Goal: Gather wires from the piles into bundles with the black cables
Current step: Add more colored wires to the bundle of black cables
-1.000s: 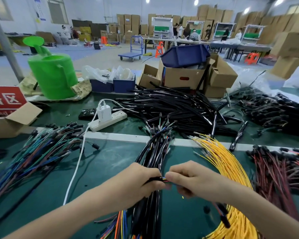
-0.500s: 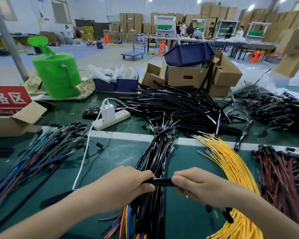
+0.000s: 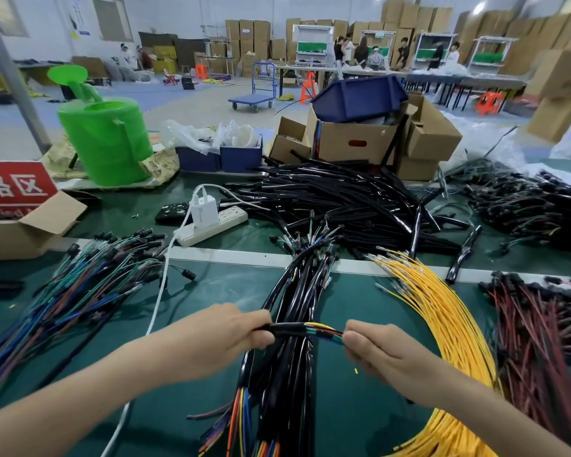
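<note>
Now, left hand (image 3: 225,341): knuckles up, clenched round glossy black cable (image 3: 287,329)
right hand (image 3: 386,354): pinching thin coloured wires (image 3: 325,333) emerging from its end

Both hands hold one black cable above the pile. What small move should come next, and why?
Probably the right hand should draw the thin coloured wires a little further out of the black tube-like cable, while the left hand holds it firm. Only a short length of wires shows between the hands.
</note>
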